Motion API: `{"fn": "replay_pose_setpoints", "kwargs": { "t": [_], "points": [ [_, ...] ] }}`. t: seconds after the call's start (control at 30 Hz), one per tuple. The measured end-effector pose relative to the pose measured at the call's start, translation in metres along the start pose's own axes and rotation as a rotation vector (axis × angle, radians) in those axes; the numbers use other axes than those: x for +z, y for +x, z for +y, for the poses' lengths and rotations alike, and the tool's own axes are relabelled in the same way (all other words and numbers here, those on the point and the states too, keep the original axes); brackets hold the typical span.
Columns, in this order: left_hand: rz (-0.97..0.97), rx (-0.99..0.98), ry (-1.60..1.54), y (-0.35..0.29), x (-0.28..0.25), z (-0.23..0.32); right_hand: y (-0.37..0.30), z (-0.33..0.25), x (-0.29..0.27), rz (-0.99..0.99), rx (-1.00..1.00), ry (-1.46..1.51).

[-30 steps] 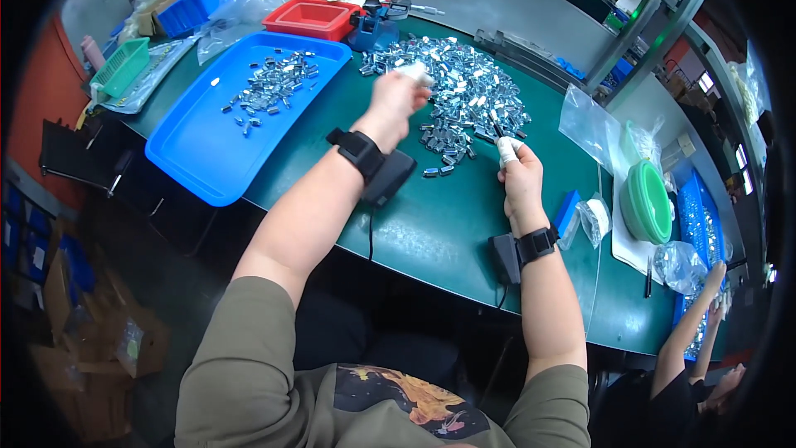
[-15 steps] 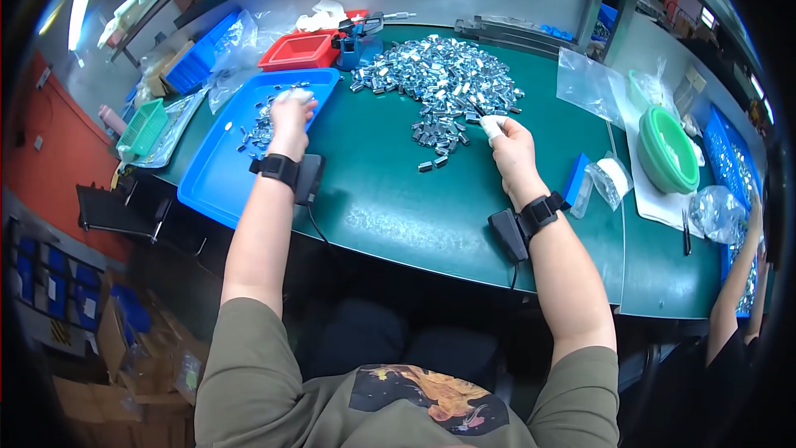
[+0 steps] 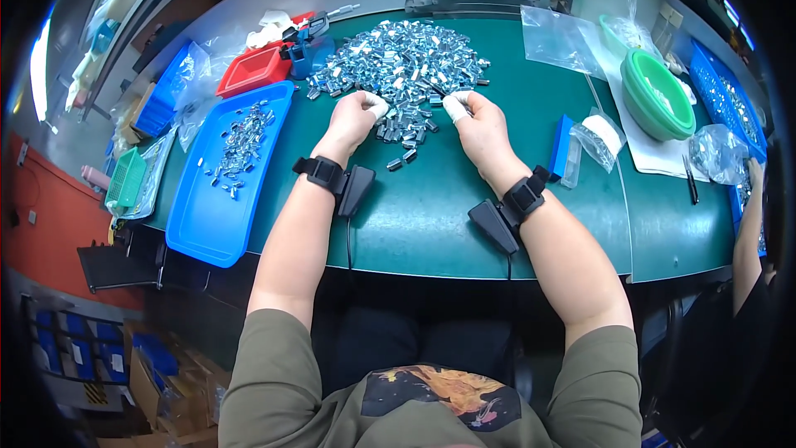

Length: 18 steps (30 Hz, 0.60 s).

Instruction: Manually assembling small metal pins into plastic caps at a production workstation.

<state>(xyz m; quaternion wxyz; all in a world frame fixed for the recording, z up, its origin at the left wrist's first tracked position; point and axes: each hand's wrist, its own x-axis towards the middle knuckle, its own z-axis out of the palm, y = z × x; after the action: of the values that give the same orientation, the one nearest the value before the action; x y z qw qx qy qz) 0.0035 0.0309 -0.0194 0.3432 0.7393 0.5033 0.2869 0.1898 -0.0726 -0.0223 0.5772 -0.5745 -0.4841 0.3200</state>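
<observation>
A heap of small shiny metal pieces (image 3: 406, 54) lies on the green table, with a few loose ones at its near edge. My left hand (image 3: 355, 122) is at the heap's near left side, white covers on its fingertips. Its fingers are pinched together, and what they hold, if anything, is hidden. On the heap's right, my right hand (image 3: 482, 129), also with covered fingertips, is closed on a thin dark tool (image 3: 437, 90) that looks like tweezers. The tool points into the heap. Left of my left hand stands a blue tray (image 3: 217, 228) with scattered metal pieces.
Behind the blue tray are a red tray (image 3: 251, 71) and a blue micrometer stand (image 3: 308, 54). To the right lie a small blue box (image 3: 561, 149), clear bags, green bowls (image 3: 655, 98) and a black pen-like tool (image 3: 691, 181). Another person's arm (image 3: 749, 224) reaches in at far right.
My left hand has moved right from over the blue tray to the heap's near edge, and its fingers have closed. My right hand stays beside the heap with the tool. The view has shifted.
</observation>
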Motion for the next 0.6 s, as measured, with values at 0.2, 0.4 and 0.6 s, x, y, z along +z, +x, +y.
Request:
{"fn": "replay_pose_setpoints", "kwargs": {
  "t": [0.2, 0.4, 0.6],
  "points": [
    [0.001, 0.101, -0.408, -0.014, 0.003, 0.02, -0.002, 0.002, -0.004, -0.056, -0.138, -0.096],
    [-0.164, 0.234, -0.592, -0.025, 0.009, 0.033, -0.006, -0.006, 0.0, -0.113, -0.139, -0.173],
    [-0.209, 0.198, -0.693, -0.024, 0.007, 0.036, -0.002, -0.01, -0.006, -0.18, -0.138, -0.361]
  ]
}}
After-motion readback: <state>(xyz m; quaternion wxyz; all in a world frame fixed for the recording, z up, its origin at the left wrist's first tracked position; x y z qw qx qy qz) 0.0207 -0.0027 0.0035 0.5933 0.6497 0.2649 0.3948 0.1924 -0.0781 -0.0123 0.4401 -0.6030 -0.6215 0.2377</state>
